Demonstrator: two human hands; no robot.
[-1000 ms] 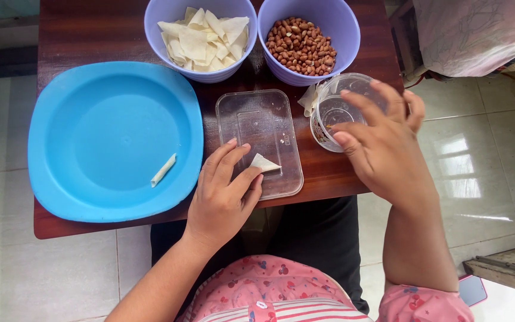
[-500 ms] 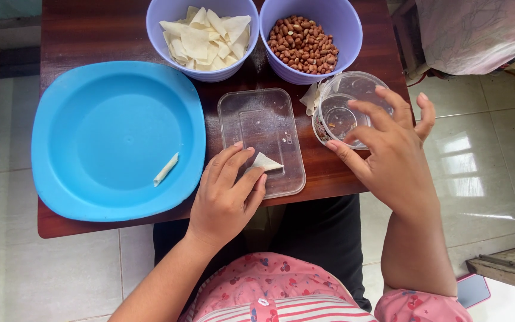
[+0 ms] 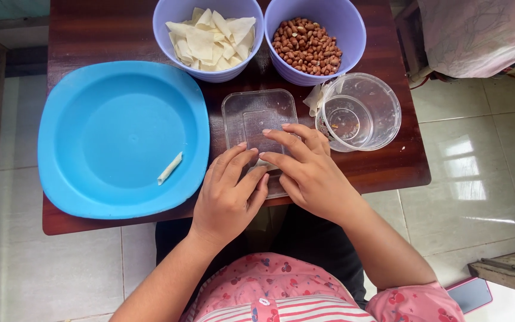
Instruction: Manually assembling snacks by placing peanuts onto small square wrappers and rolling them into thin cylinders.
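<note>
While both meet over clear rectangular lid (image 3: 257, 113), left hand (image 3: 229, 197) and right hand (image 3: 305, 170) pinch hidden piece.

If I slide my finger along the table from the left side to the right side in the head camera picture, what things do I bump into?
Blue plate with a small rolled wrapper on it → clear flat tray, where both hands meet → clear round tub. Behind, likewise left to right: bowl of wrappers, bowl of peanuts.
</note>
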